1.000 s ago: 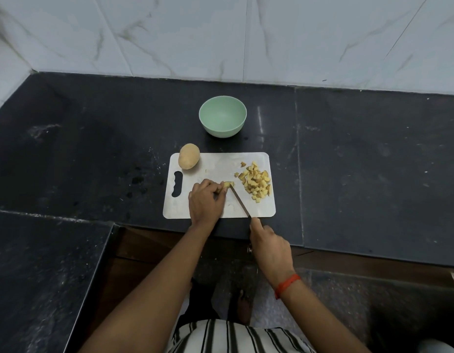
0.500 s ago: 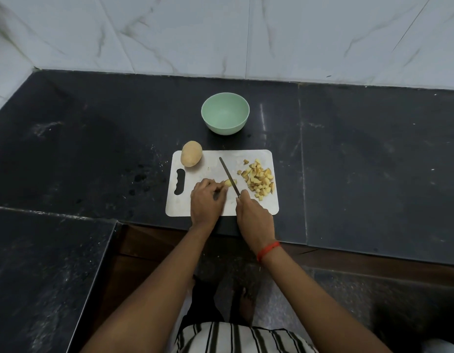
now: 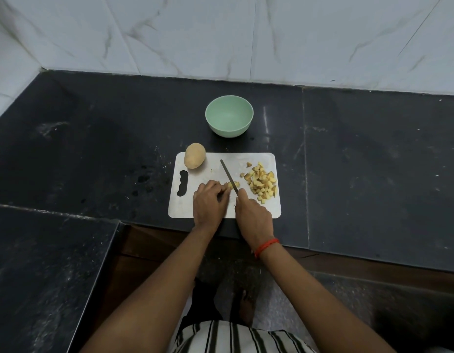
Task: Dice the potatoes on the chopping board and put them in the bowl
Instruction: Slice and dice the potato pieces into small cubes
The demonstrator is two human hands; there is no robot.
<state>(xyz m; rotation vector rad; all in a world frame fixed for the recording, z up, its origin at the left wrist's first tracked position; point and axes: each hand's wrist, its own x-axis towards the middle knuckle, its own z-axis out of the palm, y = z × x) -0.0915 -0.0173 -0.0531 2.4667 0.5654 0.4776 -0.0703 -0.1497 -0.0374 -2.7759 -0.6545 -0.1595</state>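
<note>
Two hands were on the chopping board [image 3: 256, 159]. The left hand [image 3: 209, 203] had its fingers curled down on a small potato piece [image 3: 233, 184], mostly hidden under them. The right hand [image 3: 254, 217] gripped the knife [image 3: 228, 174], handle hidden in the fist, blade angled across that piece. The diced pile [image 3: 262, 184] lay at the board's right; the whole potato [image 3: 194, 159] sat at its far-left corner, overhanging the edge. The bowl [image 3: 229, 115] stood beyond on the dark surface [image 3: 93, 149].

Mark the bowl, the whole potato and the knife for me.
bowl [image 3: 229, 115]: head view, bare inside bottom.
whole potato [image 3: 194, 159]: head view, middle of its skin.
knife [image 3: 229, 176]: head view, middle of the visible blade.
</note>
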